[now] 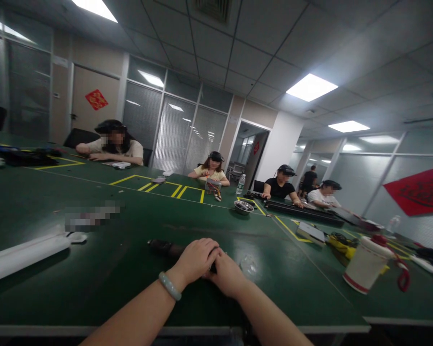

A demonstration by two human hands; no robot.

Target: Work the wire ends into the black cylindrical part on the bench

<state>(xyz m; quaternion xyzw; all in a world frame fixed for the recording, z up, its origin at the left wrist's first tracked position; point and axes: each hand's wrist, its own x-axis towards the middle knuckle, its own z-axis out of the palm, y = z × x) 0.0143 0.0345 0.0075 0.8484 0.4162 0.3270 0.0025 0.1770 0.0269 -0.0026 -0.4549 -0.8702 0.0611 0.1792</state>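
A dark, tube-shaped thing (165,247) with a small shiny tip lies on the green tabletop, pointing left and away from me. Its near part is hidden under my hands, and its kind is hard to make out. My left hand (199,259), with a pale bangle (170,286) on the wrist, is closed over it from above. Against its fingers presses my right hand (226,273), also closed around the covered part. The fingers of the two hands meet and overlap.
A long white object (27,257) lies at the left. To the right stand a white cup with a red lid (367,264) and a white box (311,234). Farther off are a metal bowl (244,207), a water bottle (241,184) and several people seated around the green table (130,288).
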